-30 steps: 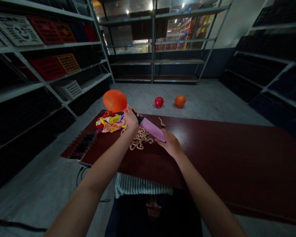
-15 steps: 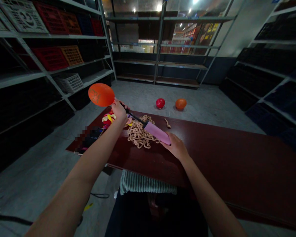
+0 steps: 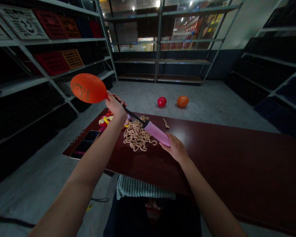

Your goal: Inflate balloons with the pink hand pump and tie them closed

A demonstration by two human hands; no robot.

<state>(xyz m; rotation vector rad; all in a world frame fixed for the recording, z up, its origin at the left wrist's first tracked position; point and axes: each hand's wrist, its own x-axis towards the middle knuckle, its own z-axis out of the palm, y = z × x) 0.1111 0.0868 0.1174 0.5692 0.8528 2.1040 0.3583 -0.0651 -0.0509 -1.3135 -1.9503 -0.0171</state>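
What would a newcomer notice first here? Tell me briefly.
The orange balloon, inflated at upper left, stands out: the left hand pinches its neck on a pink pump that the right hand grips over the table. A tan tangle lies under the pump, and a red balloon and a second orange balloon sit on the floor beyond.

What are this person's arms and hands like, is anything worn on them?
The left hand and right hand are bare, with no gloves. No sleeve, watch or bracelet shows on either arm up to the picture's lower edge. The light is too dim to tell whether any rings are worn.
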